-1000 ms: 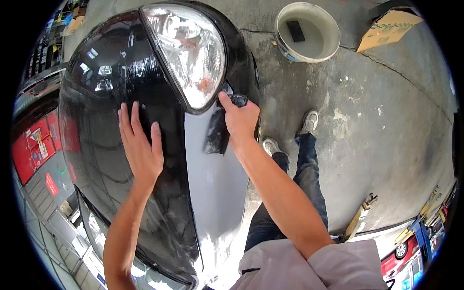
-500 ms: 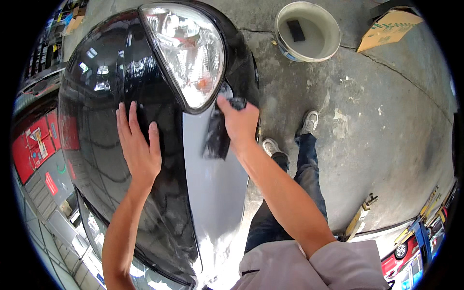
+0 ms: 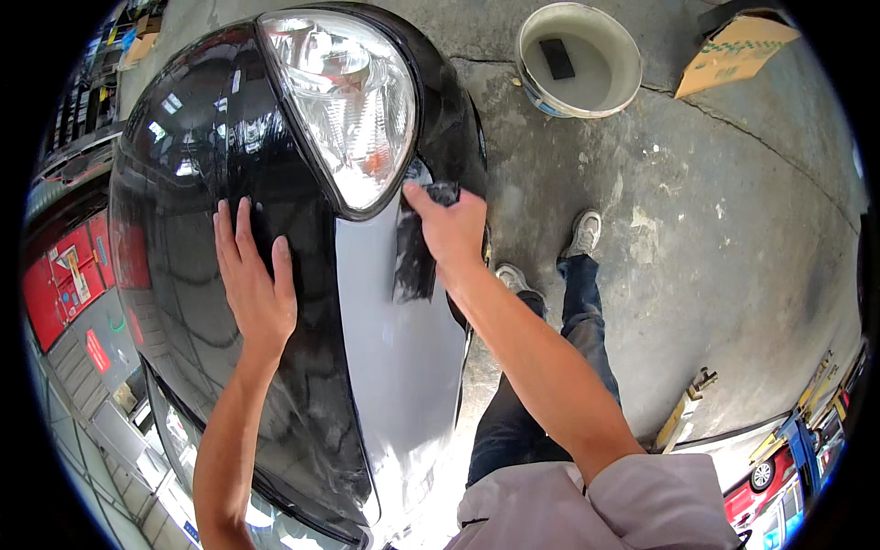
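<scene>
My right hand (image 3: 455, 231) grips a black sheet of sandpaper (image 3: 415, 266) streaked with whitish residue. It holds the sheet against the matte grey fender (image 3: 392, 357) of a black car, just below the headlight (image 3: 353, 101). The thumb points toward the headlight's lower corner, and the other fingers are mostly hidden behind the hand. Flat on the glossy black hood (image 3: 188, 238), left of the fender seam, my left hand (image 3: 258, 289) rests with its fingers stretched out and holds nothing.
A white bucket (image 3: 625, 87) of cloudy water, with a dark rectangular block (image 3: 556, 59) in it, stands on the concrete floor (image 3: 715, 229) ahead. Farther right are a cardboard box (image 3: 738, 55) and a yellowish stand (image 3: 683, 417). Red cabinets (image 3: 55, 298) line the far left.
The car and my hands have shifted slightly left in the picture. My right hand still holds the sandpaper under the headlight, and its sheet looks sharper now. The left hand stays on the hood.
</scene>
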Demonstrator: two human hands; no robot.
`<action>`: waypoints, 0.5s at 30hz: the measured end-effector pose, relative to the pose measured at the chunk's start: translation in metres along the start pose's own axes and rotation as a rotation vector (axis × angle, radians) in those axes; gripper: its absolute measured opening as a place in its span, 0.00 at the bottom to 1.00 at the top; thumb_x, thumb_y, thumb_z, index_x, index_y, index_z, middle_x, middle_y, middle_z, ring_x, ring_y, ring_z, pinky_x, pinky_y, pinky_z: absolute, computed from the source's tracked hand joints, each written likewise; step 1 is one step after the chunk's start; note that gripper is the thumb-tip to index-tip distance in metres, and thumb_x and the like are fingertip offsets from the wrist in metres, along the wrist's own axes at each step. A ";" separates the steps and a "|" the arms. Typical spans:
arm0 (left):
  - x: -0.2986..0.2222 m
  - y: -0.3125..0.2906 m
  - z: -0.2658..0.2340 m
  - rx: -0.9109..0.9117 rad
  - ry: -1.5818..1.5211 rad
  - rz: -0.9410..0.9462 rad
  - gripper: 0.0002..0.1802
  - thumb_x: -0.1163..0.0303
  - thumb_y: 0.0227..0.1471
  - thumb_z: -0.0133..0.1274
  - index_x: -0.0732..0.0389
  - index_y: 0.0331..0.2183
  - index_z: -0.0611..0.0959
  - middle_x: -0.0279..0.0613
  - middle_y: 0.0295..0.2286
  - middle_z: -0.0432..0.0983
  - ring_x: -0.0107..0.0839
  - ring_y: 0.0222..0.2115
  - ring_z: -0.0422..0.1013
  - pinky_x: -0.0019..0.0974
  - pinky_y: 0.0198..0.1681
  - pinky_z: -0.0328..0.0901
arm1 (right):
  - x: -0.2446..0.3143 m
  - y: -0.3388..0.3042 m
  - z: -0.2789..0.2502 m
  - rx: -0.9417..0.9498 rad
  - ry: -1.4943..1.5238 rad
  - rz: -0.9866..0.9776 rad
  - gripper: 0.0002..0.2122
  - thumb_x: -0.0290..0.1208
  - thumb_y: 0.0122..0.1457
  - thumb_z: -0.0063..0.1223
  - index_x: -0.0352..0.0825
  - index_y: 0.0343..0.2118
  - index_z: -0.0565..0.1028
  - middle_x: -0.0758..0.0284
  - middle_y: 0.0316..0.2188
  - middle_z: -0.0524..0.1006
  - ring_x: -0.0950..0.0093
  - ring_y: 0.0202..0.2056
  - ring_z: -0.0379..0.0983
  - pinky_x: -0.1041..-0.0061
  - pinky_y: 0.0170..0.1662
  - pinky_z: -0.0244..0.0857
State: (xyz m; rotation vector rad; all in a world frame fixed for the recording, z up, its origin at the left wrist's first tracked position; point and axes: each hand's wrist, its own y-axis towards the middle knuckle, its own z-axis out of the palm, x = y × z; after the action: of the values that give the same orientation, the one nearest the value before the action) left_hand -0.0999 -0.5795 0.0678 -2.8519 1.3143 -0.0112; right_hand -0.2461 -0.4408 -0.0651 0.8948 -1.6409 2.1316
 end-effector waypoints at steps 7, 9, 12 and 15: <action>0.000 -0.004 0.000 0.019 0.009 -0.013 0.32 0.57 0.67 0.44 0.62 0.66 0.64 0.60 0.67 0.53 0.59 0.68 0.50 0.55 0.70 0.48 | 0.007 0.007 0.004 -0.020 0.069 0.019 0.15 0.35 0.53 0.70 0.27 0.33 0.82 0.63 0.28 0.84 0.74 0.30 0.78 0.70 0.40 0.70; -0.001 -0.002 -0.001 0.019 -0.013 -0.022 0.32 0.57 0.67 0.43 0.62 0.66 0.64 0.60 0.67 0.52 0.59 0.68 0.50 0.54 0.70 0.48 | 0.013 0.007 0.005 -0.043 0.027 0.069 0.14 0.35 0.53 0.70 0.26 0.32 0.82 0.63 0.28 0.84 0.75 0.30 0.77 0.70 0.39 0.70; -0.002 -0.001 0.000 0.020 -0.011 -0.019 0.32 0.57 0.67 0.43 0.62 0.66 0.64 0.60 0.67 0.52 0.60 0.68 0.50 0.54 0.70 0.48 | 0.003 -0.003 -0.004 0.023 -0.059 0.133 0.14 0.35 0.54 0.70 0.26 0.32 0.82 0.62 0.28 0.84 0.75 0.29 0.77 0.69 0.39 0.70; -0.001 0.001 0.000 0.014 -0.001 -0.013 0.32 0.57 0.67 0.44 0.62 0.66 0.64 0.60 0.67 0.52 0.60 0.68 0.50 0.54 0.70 0.48 | 0.009 0.006 0.002 -0.025 0.036 0.040 0.14 0.34 0.54 0.69 0.26 0.33 0.82 0.62 0.30 0.84 0.74 0.30 0.77 0.69 0.40 0.70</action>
State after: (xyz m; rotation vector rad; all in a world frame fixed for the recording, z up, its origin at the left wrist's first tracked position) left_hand -0.1014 -0.5790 0.0675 -2.8488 1.2904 -0.0187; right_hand -0.2565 -0.4457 -0.0637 0.8182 -1.6772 2.1355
